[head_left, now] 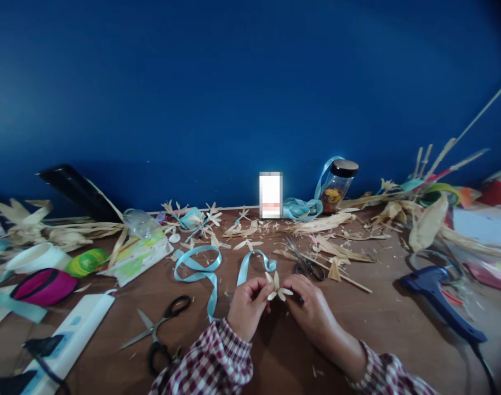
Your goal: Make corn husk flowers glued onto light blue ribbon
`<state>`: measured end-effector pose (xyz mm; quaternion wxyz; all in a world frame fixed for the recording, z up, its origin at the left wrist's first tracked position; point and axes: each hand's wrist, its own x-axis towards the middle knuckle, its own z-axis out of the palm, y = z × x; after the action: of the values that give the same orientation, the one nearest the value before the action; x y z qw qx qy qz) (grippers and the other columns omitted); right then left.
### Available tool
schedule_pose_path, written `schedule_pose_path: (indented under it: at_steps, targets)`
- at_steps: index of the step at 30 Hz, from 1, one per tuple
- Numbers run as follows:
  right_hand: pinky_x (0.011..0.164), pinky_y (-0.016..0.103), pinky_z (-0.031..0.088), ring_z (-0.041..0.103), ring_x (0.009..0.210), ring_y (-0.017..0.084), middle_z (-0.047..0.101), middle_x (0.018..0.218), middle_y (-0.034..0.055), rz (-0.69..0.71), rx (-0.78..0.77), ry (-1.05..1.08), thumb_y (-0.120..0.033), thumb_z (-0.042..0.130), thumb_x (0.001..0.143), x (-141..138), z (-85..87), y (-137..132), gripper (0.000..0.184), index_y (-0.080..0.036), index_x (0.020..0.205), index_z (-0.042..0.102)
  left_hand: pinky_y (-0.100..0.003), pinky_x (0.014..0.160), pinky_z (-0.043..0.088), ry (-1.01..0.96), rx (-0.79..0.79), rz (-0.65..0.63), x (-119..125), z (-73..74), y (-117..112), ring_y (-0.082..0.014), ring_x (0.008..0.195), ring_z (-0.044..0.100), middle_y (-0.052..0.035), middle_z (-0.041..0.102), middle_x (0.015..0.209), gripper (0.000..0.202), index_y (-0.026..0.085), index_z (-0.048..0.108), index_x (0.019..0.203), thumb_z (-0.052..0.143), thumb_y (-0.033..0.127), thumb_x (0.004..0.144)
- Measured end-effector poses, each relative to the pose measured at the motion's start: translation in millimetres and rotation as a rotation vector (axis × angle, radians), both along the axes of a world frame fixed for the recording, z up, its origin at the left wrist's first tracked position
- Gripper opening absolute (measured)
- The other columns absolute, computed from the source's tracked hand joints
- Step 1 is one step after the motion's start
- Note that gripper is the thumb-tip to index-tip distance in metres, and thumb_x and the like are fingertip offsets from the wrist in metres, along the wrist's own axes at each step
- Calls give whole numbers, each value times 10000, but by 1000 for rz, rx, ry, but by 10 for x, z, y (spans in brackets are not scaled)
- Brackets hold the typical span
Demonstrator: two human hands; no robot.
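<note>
My left hand point(247, 306) and my right hand point(310, 307) meet over the wooden table point(382, 323), both pinched on a small pale flower made of dried husk petals point(277, 287). A light blue ribbon point(201, 270) curls on the table just behind my left hand, and one end runs up to the flower. Both sleeves are red and white check.
Black-handled scissors point(160, 329) lie front left, a second pair point(306, 264) behind my right hand. A blue glue gun point(437, 299) lies right. A white power strip point(75, 334), tape rolls point(45, 285), husk scraps point(336, 249) and a jar point(336, 186) crowd the table.
</note>
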<state>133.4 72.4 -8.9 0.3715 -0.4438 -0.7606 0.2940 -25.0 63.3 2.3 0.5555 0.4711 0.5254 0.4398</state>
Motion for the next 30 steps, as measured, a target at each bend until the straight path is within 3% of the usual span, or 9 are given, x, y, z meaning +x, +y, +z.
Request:
schedule_pose_path:
  at_steps: [15,23,27,30]
  targets:
    - [669,281,443,571,747,190,627,798,47,47,-46,17,-186,513,826,-6,-2,11,87,-191,809,598,-229,431,373,-101,14,51,21,17,0,-88,432,427,22,493,525,334,157,571,599,646,469,693]
    - [649,265,445,581,710,176,631,747,34,55,-85,30,-254,500,864,-16,-29,-5,163,-191,773,620,-224,435,388,-120,40,73,18,-32,-11,-85,445,421,25,468,531,342,159,550,601,657,471,689]
    - [662,274,460,590,722,184,640,764,44,16,-98,78,-298,521,854,-15,40,-15,158,-188,812,625,-250,475,446,-163,4,50,35,-28,-40,-107,490,473,-5,540,625,340,169,608,793,527,499,789]
    - [689,278,475,605,767,194,654,814,50,-41,-162,169,-335,550,832,-11,78,-14,170,-185,866,622,-285,583,495,-111,68,17,72,-15,-76,-161,651,576,-54,625,789,242,186,611,938,558,372,793]
